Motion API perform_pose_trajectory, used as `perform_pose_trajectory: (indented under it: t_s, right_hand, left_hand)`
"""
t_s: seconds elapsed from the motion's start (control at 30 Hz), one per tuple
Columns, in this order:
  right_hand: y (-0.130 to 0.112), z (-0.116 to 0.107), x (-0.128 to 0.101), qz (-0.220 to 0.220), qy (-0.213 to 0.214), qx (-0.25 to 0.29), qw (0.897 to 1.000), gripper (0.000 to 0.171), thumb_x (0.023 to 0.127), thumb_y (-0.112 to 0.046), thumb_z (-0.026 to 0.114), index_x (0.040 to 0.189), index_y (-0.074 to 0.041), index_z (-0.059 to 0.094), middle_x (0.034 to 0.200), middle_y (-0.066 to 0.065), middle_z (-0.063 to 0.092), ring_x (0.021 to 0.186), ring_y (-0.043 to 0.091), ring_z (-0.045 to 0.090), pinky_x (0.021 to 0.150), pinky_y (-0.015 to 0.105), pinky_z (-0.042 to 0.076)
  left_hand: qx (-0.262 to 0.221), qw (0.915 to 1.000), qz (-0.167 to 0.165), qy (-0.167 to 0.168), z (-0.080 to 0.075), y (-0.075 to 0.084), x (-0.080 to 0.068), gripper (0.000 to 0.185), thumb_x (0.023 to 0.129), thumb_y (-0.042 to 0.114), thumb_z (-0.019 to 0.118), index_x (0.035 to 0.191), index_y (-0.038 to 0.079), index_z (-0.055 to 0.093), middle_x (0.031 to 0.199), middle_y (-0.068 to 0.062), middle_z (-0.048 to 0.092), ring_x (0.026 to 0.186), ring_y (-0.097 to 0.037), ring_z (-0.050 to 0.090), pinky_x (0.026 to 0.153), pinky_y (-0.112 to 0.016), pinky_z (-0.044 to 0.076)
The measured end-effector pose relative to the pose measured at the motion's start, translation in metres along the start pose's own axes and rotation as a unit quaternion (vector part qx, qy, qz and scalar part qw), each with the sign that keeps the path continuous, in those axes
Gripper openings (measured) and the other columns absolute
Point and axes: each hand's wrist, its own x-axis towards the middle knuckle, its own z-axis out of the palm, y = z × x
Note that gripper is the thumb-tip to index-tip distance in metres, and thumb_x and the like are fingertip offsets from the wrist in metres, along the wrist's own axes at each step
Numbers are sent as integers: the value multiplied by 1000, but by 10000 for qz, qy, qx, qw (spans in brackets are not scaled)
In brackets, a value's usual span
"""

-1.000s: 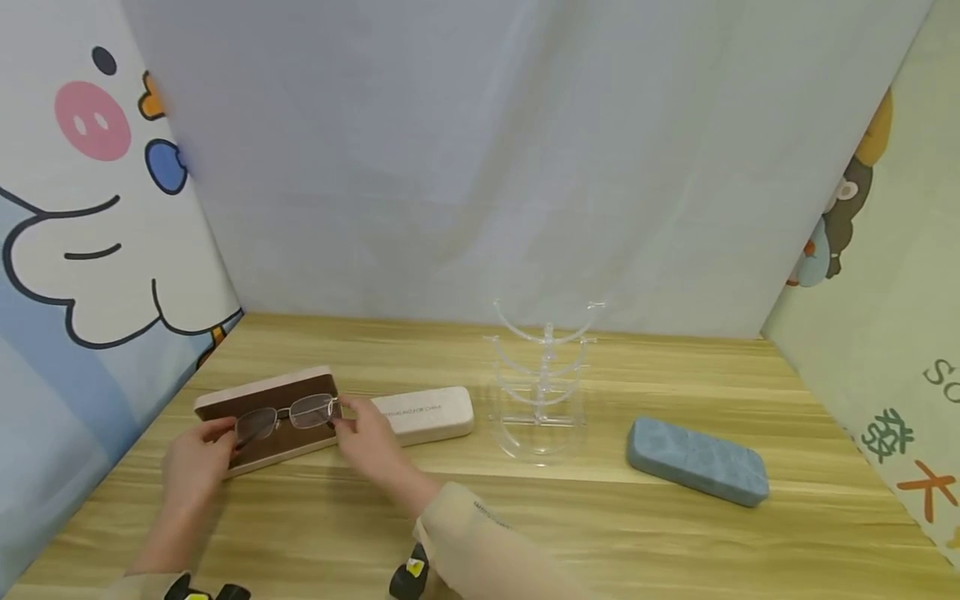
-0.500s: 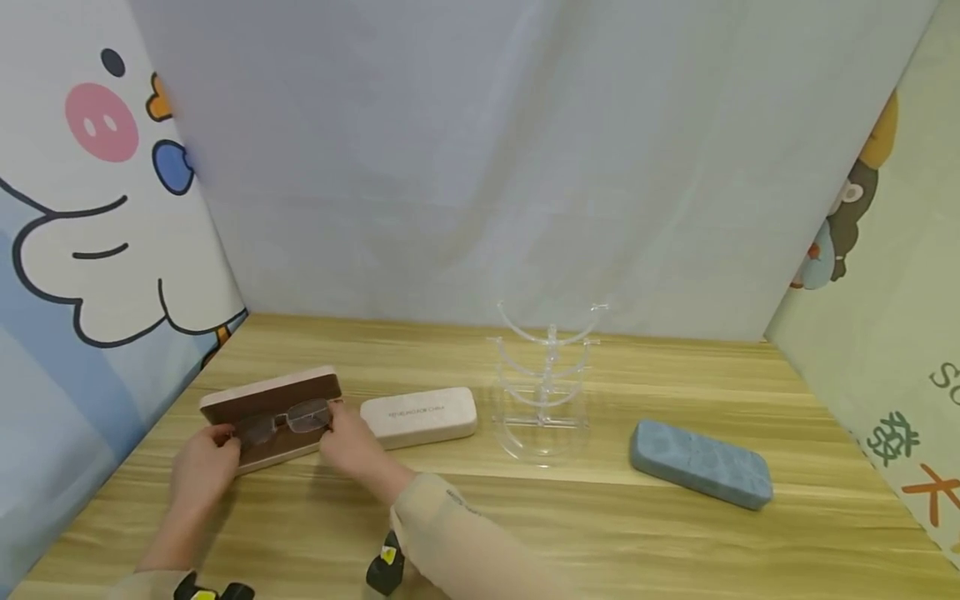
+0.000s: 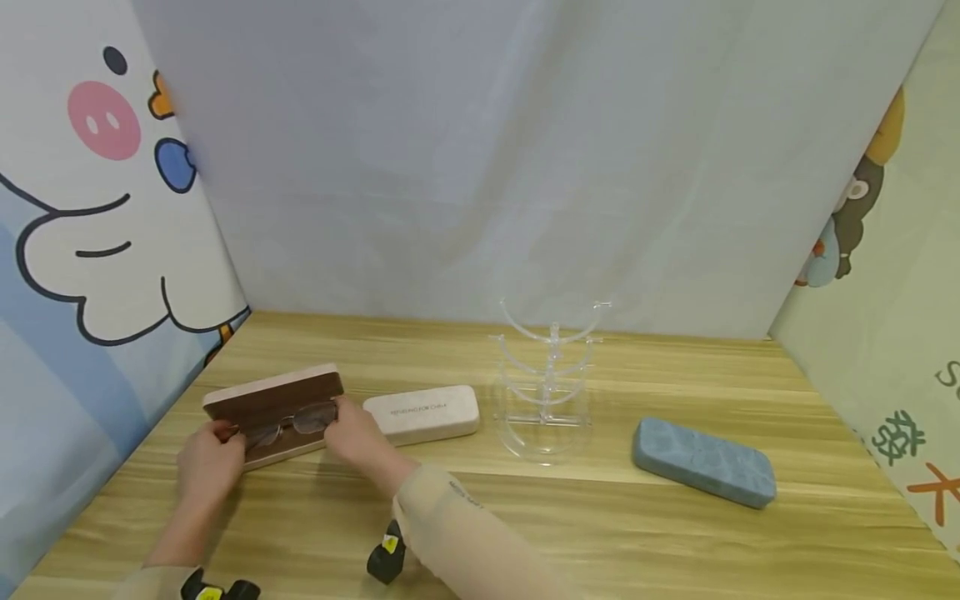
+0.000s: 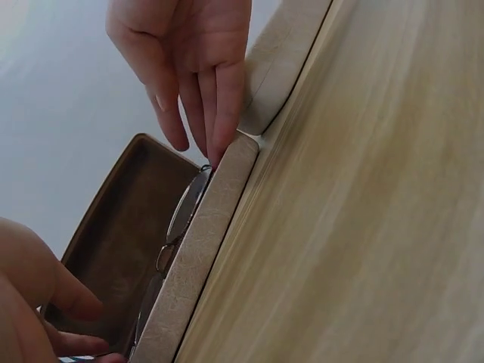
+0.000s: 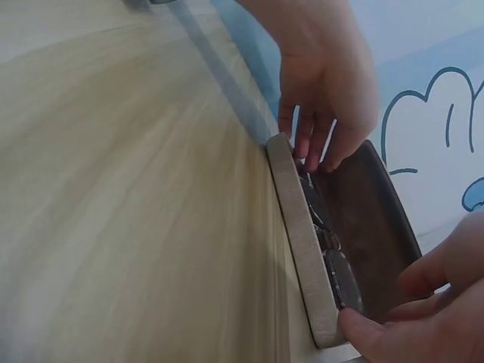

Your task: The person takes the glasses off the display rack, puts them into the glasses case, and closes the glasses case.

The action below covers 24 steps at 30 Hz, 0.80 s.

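A pair of thin-framed eyeglasses [image 3: 309, 418] sits low inside an opened beige eyeglass case [image 3: 279, 383] with a brown lining, at the left of the table. My left hand [image 3: 207, 462] pinches the left end of the glasses, fingers reaching inside the case. At the other end, my right hand [image 3: 358, 435] pinches the right side of the frame by the case's right edge. The wrist views show the lenses [image 4: 189, 204] tilted just behind the case's front wall [image 5: 299, 242]. Fingers partly hide both ends of the frame.
A second beige case [image 3: 423, 414], closed and lettered on top, lies just right of the opened one. Beyond it stands a clear tiered glasses stand [image 3: 546, 387]. A blue case [image 3: 703, 462] lies at the right on the wooden table [image 3: 585, 533].
Both hands have lowered the eyeglasses from above the eyeglass case down into it. The other cases and the stand stay where they were; the head view shifted slightly.
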Motion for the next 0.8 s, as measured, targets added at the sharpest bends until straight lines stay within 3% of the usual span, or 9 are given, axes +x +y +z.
perform_pose_trajectory:
  t_s: [0.17, 0.23, 0.33, 0.43, 0.47, 0.53, 0.63, 0.7, 0.8]
  right_hand:
    - [-4, -3, 1, 150, 55, 609, 9980, 53, 88, 0, 40, 140, -7, 34, 114, 13, 58, 43, 10, 29, 40, 23, 29]
    - [-5, -2, 1, 44, 101, 881, 9961, 53, 86, 3, 41, 138, -6, 35, 119, 15, 56, 47, 11, 35, 42, 23, 33]
    - [-7, -1, 1, 73, 166, 1072, 9941, 59, 84, 3, 43, 140, -5, 28, 141, 14, 34, 90, 16, 55, 67, 26, 46]
    - [-8, 2, 2, 321, 185, 1180, 9923, 69, 83, 1, 44, 145, -6, 14, 149, 15, 12, 120, 24, 42, 74, 29, 43]
    - [-8, 3, 2, 407, 155, 1228, 9915, 73, 83, 1, 43, 146, -9, 8, 151, 15, 4, 119, 24, 42, 69, 29, 44]
    - [-8, 4, 3, 457, 111, 1329, 9900, 78, 81, 4, 44, 147, -13, 5, 152, 14, 0, 90, 21, 54, 52, 28, 37]
    - [-7, 5, 2, 379, 16, 1407, 9893, 86, 80, 9, 45, 147, -24, 3, 153, 9, -1, 52, 15, 36, 41, 25, 26]
    - [-7, 5, 2, 255, -40, 1282, 9914, 89, 80, 10, 46, 147, -29, 2, 153, 7, 0, 48, 15, 32, 40, 24, 25]
    - [-7, 5, 2, 80, -86, 971, 9952, 91, 80, 10, 48, 146, -32, 2, 153, 5, 5, 71, 15, 48, 42, 24, 29]
  left_hand:
    - [-467, 9979, -455, -24, -1, 0, 0, 51, 89, 15, 38, 129, -17, 32, 125, -41, 30, 117, -54, 23, 95, -57, 24]
    - [-637, 9963, -570, -59, 0, 0, 0, 54, 90, 16, 40, 131, -17, 27, 126, -42, 23, 117, -54, 20, 94, -58, 23]
    - [-899, 9942, -586, -92, 2, 0, 0, 62, 88, 15, 42, 135, -17, 15, 128, -43, 19, 117, -53, 21, 95, -58, 24]
    - [-930, 9945, -462, -123, 4, 1, 1, 71, 86, 13, 44, 138, -14, 5, 132, -42, 18, 122, -52, 19, 101, -57, 21]
    - [-937, 9947, -405, -147, 5, 1, 2, 73, 85, 11, 44, 139, -14, 2, 133, -42, 17, 124, -52, 18, 102, -57, 19]
    - [-993, 9943, -347, -181, 5, 0, 2, 76, 84, 10, 45, 141, -9, -1, 137, -40, 14, 127, -51, 15, 104, -57, 17]
    - [-1326, 9909, -202, -105, 4, 0, 3, 79, 84, 4, 47, 143, -3, -4, 141, -37, 11, 131, -48, 12, 107, -55, 14]
    - [-1541, 9880, -123, -37, 3, -1, 3, 81, 84, 2, 49, 144, 0, -6, 143, -35, 11, 132, -47, 11, 108, -54, 13]
    - [-1603, 9871, -26, 50, 2, -1, 3, 83, 84, 1, 50, 144, 2, -7, 144, -34, 12, 132, -46, 14, 108, -53, 14]
